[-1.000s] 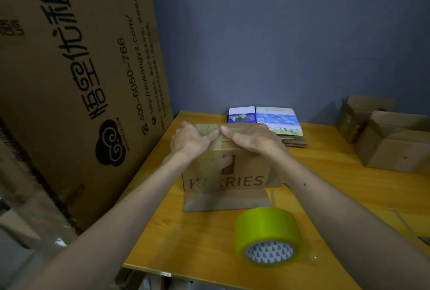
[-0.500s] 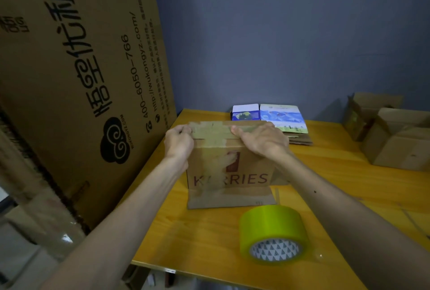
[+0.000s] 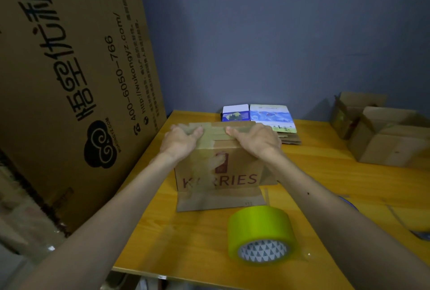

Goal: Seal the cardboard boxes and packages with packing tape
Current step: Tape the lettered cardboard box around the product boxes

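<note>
1. Small box (image 3: 221,173) — brown corrugated card printed "KARRIES". It stands upright on the counter (image 3: 325,185), toward the far left, just beyond the tape roll (image 3: 261,235).
2. Handling, by judgement: probably light. The faces look stiff, the edges and corners crushable, and the taped patches slick. Best held at the upper corners or flat against the side walls, not by the loose flap.
3. Hands: the left hand (image 3: 181,140) and right hand (image 3: 256,139) are apart, each clamped over one end of the box's top edge. The far fingers are hidden, so the depth of the grip is uncertain.
4. Tape strip (image 3: 214,132) — dull and translucent, laid across the top between the hands and lapping down the front face.
5. Bottom flap (image 3: 221,201): lies flat on the counter on the near side and appears unsealed.
6. Contents of the small box: the top is closed and nothing inside shows.
7. Tape roll: yellow-green, on its side at the near edge, touching neither the box nor a hand.
8. Open boxes (image 3: 384,136): far right, flaps raised, interiors too dim to tell any contents.
9. Other stock: flattened printed cartons (image 3: 258,116) lie behind the small box, and a large printed carton (image 3: 69,80) stands at the left.
</note>
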